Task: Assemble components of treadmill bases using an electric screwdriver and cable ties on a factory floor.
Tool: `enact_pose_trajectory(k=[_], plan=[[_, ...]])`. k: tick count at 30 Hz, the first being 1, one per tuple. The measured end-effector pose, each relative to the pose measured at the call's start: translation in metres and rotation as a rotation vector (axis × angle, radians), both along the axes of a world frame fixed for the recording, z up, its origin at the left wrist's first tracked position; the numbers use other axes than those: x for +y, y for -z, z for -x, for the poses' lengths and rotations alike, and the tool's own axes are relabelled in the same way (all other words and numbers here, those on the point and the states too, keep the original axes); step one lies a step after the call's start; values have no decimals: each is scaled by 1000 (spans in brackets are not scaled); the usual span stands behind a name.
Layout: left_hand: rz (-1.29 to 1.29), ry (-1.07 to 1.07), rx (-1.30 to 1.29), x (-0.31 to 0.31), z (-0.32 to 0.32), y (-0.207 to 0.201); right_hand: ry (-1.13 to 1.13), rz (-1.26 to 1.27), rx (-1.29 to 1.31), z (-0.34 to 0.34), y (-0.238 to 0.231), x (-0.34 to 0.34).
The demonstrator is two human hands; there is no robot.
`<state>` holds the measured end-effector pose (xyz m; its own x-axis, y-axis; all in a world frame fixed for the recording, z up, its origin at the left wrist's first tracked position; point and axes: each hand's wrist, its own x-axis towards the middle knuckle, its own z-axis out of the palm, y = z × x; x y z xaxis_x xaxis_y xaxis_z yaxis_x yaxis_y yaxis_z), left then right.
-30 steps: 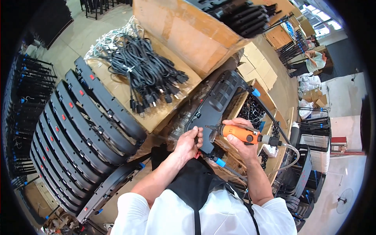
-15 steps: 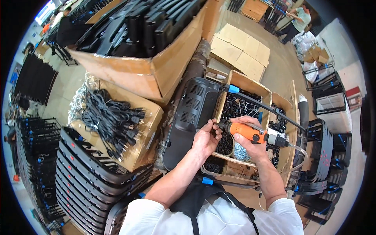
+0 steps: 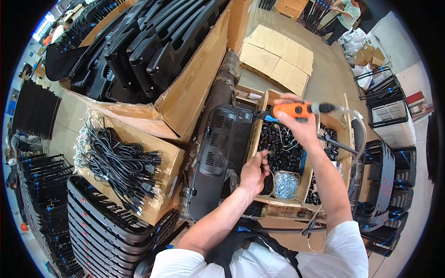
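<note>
My right hand (image 3: pixel 299 123) grips an orange air screwdriver (image 3: pixel 289 110) with a hose at its back end. The tool's tip points left, at the far right end of a long black vented plastic panel (image 3: pixel 215 153). My left hand (image 3: pixel 255 175) is closed, fingers curled together over the left part of the wooden parts box; what they hold, if anything, is hidden. Beside it, silver screws (image 3: pixel 286 185) fill a small compartment. Beyond them lie many small black parts (image 3: pixel 282 148). A black bar (image 3: pixel 340 144) crosses the box, partly behind my right forearm.
At the left, a carton (image 3: pixel 160 160) carries bundled black power cords (image 3: pixel 123 162). A big carton (image 3: pixel 185 109) of black plastic panels stands behind it. Stacked black frames (image 3: pixel 102 231) rise at the lower left. Flattened cardboard (image 3: pixel 278 58) lies beyond the box; a person (image 3: pixel 344 21) stands farther back.
My right hand has moved the screwdriver away from me, to the panel's far end. My left hand has left the screwdriver's tip and dropped nearer, over the parts box. The view has shifted.
</note>
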<state>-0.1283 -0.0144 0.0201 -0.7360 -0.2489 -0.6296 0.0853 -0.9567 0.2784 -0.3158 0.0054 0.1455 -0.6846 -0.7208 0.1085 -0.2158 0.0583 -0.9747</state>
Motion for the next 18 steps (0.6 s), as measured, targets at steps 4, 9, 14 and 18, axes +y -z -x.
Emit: enact_pose_trajectory(k=[4, 9, 14, 18], plan=[[-32, -21, -84, 2, -4, 0, -33, -2, -45, 28, 22, -29], [-23, -30, -69, -14, -7, 7, -64, -54, -59, 33, 36, -46], [-24, -2, 8, -20, -5, 29, -97, -163, 4, 35, 43, -55], [-60, -12, -10, -23, 4, 30, -137, -280, 110, 40, 48, -62]])
